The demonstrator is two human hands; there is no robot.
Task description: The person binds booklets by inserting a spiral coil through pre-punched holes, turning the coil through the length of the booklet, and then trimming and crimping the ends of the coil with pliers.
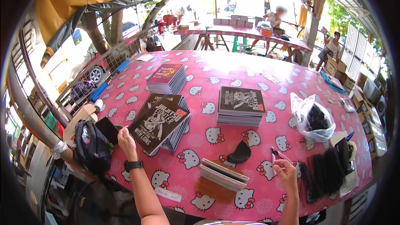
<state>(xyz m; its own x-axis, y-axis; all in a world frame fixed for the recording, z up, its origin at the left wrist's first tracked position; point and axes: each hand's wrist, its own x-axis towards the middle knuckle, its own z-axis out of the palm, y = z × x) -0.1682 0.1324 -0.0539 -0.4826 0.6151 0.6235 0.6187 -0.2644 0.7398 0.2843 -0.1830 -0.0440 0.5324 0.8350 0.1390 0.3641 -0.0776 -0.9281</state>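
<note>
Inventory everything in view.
tables: 2, pink, foreground and background
book stacks: 3, two black, one maroon, left and centre
coils: many, black, table right
plastic bag: 1, clear, beyond coils
pliers: 1, pink, right hand
wallet-like item: 1, brown, near edge
curved piece: 1, black, table centre
backpack: 1, dark, left
car: at least 1, red, left background
people: 2, light tops, background
boxes: several, brown, right
watch: 1, black, left wrist
left hand: 1, bare, at left stack
right hand: 1, bare, on pliers

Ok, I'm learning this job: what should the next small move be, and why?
Probably bring the pink-handled tool toward the dark booklet: the right hand holds the tool away from it, while the left hand is at the booklet's left edge.
</note>
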